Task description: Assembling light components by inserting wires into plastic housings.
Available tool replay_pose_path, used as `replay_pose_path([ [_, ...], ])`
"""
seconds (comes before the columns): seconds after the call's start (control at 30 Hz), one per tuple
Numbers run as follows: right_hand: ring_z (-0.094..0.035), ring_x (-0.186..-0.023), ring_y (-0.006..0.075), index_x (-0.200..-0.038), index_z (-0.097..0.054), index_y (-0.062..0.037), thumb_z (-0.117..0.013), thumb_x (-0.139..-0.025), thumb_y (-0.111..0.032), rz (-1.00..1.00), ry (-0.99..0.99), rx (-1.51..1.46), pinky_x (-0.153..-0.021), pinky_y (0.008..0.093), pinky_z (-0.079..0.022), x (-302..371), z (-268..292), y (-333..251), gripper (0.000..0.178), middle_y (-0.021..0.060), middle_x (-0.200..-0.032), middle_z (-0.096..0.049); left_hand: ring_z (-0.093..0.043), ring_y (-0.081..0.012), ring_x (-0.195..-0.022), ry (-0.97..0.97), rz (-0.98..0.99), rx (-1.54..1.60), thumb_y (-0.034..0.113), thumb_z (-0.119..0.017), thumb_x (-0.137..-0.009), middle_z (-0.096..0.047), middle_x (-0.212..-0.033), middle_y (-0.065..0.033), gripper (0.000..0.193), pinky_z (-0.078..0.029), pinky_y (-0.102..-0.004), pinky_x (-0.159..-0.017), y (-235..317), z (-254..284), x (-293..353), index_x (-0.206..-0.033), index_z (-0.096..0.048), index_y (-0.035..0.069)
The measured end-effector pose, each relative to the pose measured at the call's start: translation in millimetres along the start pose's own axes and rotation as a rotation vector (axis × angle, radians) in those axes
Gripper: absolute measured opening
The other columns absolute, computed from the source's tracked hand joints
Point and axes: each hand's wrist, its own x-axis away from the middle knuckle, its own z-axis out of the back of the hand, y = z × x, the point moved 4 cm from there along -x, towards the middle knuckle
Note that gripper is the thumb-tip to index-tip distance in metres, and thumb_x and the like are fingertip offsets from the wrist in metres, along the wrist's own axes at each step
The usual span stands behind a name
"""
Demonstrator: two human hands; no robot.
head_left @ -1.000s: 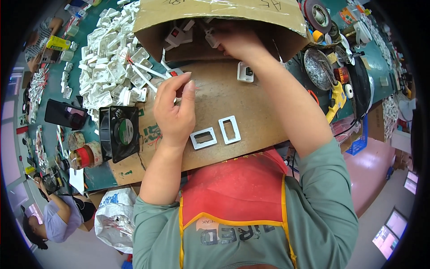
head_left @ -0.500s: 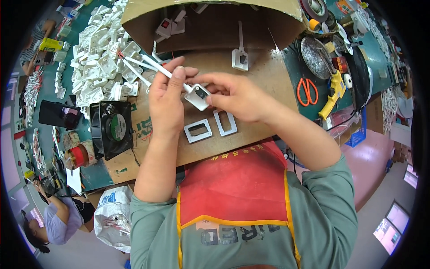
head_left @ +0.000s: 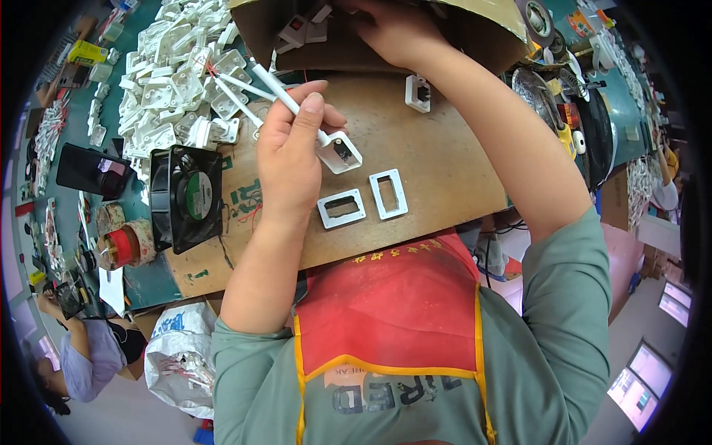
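Note:
My left hand (head_left: 291,144) is closed on a white cable (head_left: 276,90) that ends in a small white plastic housing (head_left: 348,160). The housing's open side shows a dark part inside. My right hand (head_left: 400,35) reaches into the cardboard box (head_left: 486,53) at the far edge of the board; its fingertips are hidden there. A second white housing (head_left: 411,95) with a dark inside lies by the box, beside my right forearm. Two white rectangular frames, one lying crosswise (head_left: 345,220) and one lengthwise (head_left: 390,213), rest on the board nearer me.
A large heap of white housings (head_left: 167,93) covers the left of the table. A black fan (head_left: 182,200) stands at the board's left, beside a black phone (head_left: 93,170). Tape rolls (head_left: 535,21) and a metal bowl (head_left: 530,96) sit at the right. Another person (head_left: 96,356) is at lower left.
My right hand has let go of the housing and moved up into the cardboard box. My left hand still holds the cable. The whole view has shifted slightly.

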Motion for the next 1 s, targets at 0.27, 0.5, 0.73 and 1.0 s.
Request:
replay_pose_path([
  [0.27, -0.055, -0.109, 0.0379, -0.111, -0.064, -0.0116, -0.056, -0.085, -0.024, 0.379, -0.021, 0.281, -0.095, 0.0414, -0.042, -22.3, -14.2, -51.3, 0.030, 0.0177, -0.115, -0.062, -0.058, -0.0115, -0.070, -0.021, 0.027, -0.007, 0.020, -0.054, -0.097, -0.062, -0.078, -0.0052, 0.027, -0.046, -0.0235, -0.062, -6.0, -0.2, 3.3, -0.114, -0.057, 0.000],
  [0.5, -0.058, -0.105, 0.0363, -0.111, -0.064, -0.0080, -0.059, -0.085, -0.028, 0.404, 0.301, 0.423, -0.094, 0.0413, -0.043, -38.3, -16.3, -23.9, 0.033, 0.0171, -0.115, -0.062, -0.057, -0.0109, -0.072, -0.007, 0.014, 0.024, 0.021, -0.054, -0.097, -0.061, -0.078, -0.0047, 0.027, -0.046, -0.0235, -0.065, -6.4, 2.9, 2.3, -0.114, -0.058, 0.001],
  [0.73, -0.059, -0.103, 0.0341, -0.112, -0.063, -0.0082, -0.058, -0.085, -0.026, 0.404, 0.268, 0.340, -0.093, 0.0406, -0.043, -40.8, 12.4, 39.1, 0.033, 0.0158, -0.114, -0.063, -0.057, -0.0111, -0.071, -0.020, 0.022, 0.034, 0.021, -0.053, -0.097, -0.062, -0.079, -0.0049, 0.026, -0.046, -0.0243, -0.064, -4.5, 2.5, 5.6, -0.113, -0.058, 0.001],
  [1.0, -0.060, -0.101, 0.0316, -0.114, -0.063, -0.0084, -0.058, -0.086, -0.025, 0.351, 0.272, 0.264, -0.091, 0.0398, -0.044, -29.1, 10.8, 30.0, 0.033, 0.0144, -0.112, -0.064, -0.058, -0.0119, -0.071, -0.060, 0.080, 0.044, 0.021, -0.053, -0.097, -0.061, -0.078, -0.0050, 0.027, -0.046, -0.0247, -0.064, -6.4, -5.8, 5.3, -0.115, -0.057, 0.001],
])
